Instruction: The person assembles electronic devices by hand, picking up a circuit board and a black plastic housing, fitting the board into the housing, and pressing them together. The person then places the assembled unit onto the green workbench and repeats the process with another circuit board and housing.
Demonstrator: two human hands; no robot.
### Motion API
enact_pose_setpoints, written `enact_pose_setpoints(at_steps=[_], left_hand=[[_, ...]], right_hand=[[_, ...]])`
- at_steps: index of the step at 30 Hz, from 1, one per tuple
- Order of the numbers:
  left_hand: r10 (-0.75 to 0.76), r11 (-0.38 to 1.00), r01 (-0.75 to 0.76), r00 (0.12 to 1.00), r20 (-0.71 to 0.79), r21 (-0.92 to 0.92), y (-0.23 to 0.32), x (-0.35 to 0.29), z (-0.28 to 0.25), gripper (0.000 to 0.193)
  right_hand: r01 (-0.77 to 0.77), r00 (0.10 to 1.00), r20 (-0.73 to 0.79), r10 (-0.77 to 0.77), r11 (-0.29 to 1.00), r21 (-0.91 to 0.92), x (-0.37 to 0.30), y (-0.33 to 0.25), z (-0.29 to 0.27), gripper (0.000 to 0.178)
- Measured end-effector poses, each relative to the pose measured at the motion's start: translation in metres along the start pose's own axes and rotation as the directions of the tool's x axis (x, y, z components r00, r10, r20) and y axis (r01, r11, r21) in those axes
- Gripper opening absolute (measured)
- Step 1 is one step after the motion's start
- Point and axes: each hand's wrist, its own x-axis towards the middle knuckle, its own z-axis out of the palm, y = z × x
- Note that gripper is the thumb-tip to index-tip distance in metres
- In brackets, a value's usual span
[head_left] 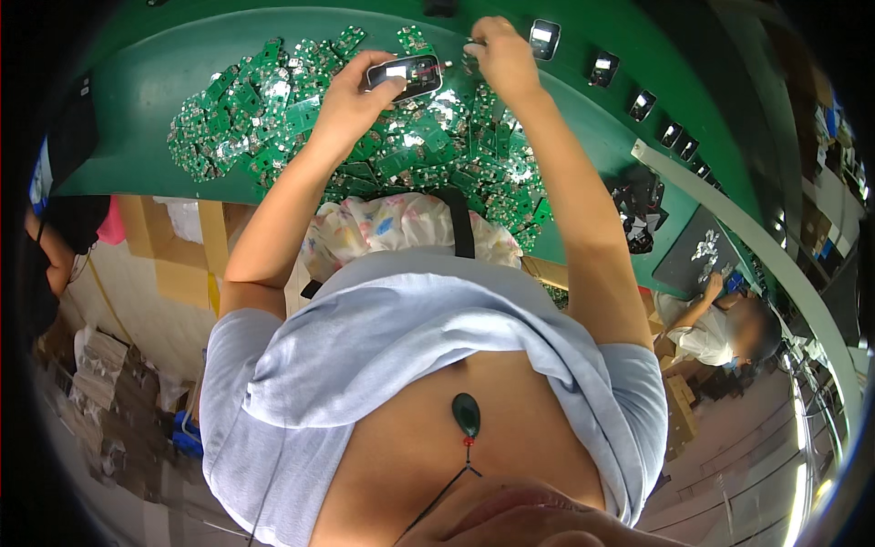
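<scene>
My left hand grips a small black device casing with a pale rim, its thumb lying over the open inside. A thin red wire seems to show at the casing's right end. To the right, my right hand is closed, with its fingertips pinched on a small part that I cannot make out. Beneath both hands a wide heap of green circuit boards spreads across the green work surface.
Similar casings, such as the nearest one, stand in a row along the green belt. A pale rail curves along the right. Black parts lie in a pile. Another person works at the far right. Cardboard boxes stand at left.
</scene>
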Motion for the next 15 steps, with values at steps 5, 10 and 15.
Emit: enact_pose_setpoints(at_steps=[5, 10, 15], left_hand=[[-0.106, 0.867, 0.149, 0.988, 0.116, -0.476, 0.013, -0.019, 0.019, 0.029], [0.067, 0.936, -0.03, 0.993, 0.095, -0.35, 0.011, -0.036, 0.032, 0.026], [0.145, 0.974, -0.119, 0.981, 0.129, -0.193, 0.018, -0.061, 0.046, 0.017]], right_hand=[[-0.404, 0.843, 0.257, 0.473, 0.24, 0.883, -0.058, -0.019, -0.037, 0.017], [-0.331, 0.806, 0.246, 0.539, 0.064, 0.942, -0.12, -0.049, -0.063, 0.014], [-0.129, 0.807, 0.003, 0.591, 0.17, 0.977, -0.167, -0.06, -0.063, 0.011]])
